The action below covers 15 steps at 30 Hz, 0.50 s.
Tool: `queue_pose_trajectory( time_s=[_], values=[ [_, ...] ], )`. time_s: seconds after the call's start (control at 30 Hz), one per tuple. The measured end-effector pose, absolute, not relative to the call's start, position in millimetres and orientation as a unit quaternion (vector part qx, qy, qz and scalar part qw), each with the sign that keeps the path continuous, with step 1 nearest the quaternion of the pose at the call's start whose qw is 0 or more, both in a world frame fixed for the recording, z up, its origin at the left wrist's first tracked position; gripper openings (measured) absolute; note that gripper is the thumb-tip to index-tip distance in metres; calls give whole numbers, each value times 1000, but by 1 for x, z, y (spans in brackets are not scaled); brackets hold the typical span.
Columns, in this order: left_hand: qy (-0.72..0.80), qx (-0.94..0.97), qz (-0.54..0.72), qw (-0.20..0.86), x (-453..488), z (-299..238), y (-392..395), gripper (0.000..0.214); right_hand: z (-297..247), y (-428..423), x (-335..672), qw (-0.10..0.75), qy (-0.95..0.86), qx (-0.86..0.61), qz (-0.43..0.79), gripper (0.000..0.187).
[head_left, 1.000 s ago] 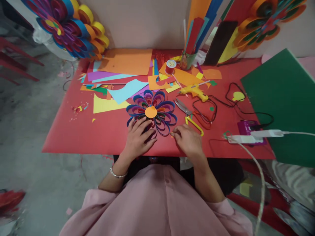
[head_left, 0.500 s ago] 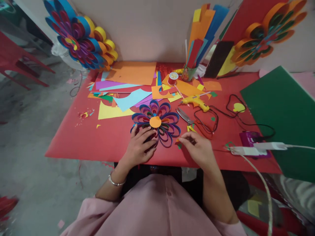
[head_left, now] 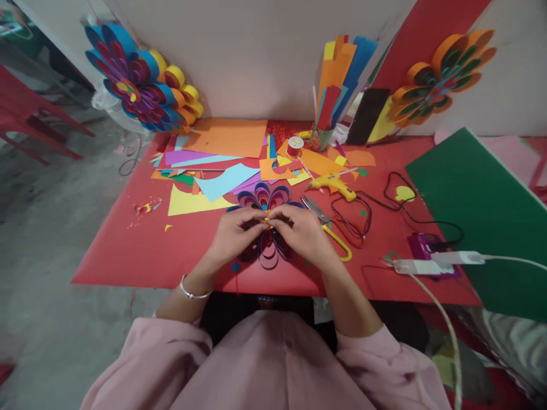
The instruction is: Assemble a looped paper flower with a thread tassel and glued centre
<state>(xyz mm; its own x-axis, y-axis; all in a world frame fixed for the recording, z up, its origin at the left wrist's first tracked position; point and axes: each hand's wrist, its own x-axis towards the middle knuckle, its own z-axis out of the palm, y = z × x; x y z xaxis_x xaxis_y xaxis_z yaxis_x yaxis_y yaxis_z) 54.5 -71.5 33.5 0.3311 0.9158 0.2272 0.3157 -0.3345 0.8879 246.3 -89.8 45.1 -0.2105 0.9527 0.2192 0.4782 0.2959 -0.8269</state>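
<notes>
A quilled paper flower (head_left: 269, 259) with looped petals in blue, purple and red lies flat near the front of the red table. Above its middle, my left hand (head_left: 235, 233) and my right hand (head_left: 301, 230) meet fingertip to fingertip. Both pinch a small orange paper piece (head_left: 269, 221), seemingly the round one, largely hidden by the fingers. Just behind the fingertips, a bit of blue shows at the flower's centre. Scissors (head_left: 337, 239) with yellow handles lie right beside my right hand.
A yellow glue gun (head_left: 335, 183) with a looped black cord rests behind the scissors. Paper scraps (head_left: 226, 181), a spool of red thread (head_left: 294, 146) and a cup of paper strips (head_left: 321, 138) stand farther back. A green board (head_left: 482, 216) and purple socket box (head_left: 421, 247) are at right.
My right hand has moved left to the flower's middle, and my left hand has closed there too. The orange circle no longer lies flat on the flower; an orange piece is between the fingertips.
</notes>
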Motion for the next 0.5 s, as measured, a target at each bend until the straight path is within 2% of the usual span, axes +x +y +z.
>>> queue_pose_trajectory(
  time_s=[0.13, 0.23, 0.33, 0.5],
  values=[
    [453, 707, 398, 369, 50, 31, -68, 12, 42, -88, 256, 363, -710, -521, 304, 16],
    [514, 623, 433, 399, 30, 20, -77, 15, 31, -89, 275, 340, -697, -601, 194, 26],
    [585, 528, 470, 397, 10, 5, -96, 18, 16, -91, 291, 268, -687, -670, 92, 33],
    [630, 477, 483, 378, 5, -13, -126, 22, -3, -103, 292, 196, -687, -693, 100, 36]
  ],
)
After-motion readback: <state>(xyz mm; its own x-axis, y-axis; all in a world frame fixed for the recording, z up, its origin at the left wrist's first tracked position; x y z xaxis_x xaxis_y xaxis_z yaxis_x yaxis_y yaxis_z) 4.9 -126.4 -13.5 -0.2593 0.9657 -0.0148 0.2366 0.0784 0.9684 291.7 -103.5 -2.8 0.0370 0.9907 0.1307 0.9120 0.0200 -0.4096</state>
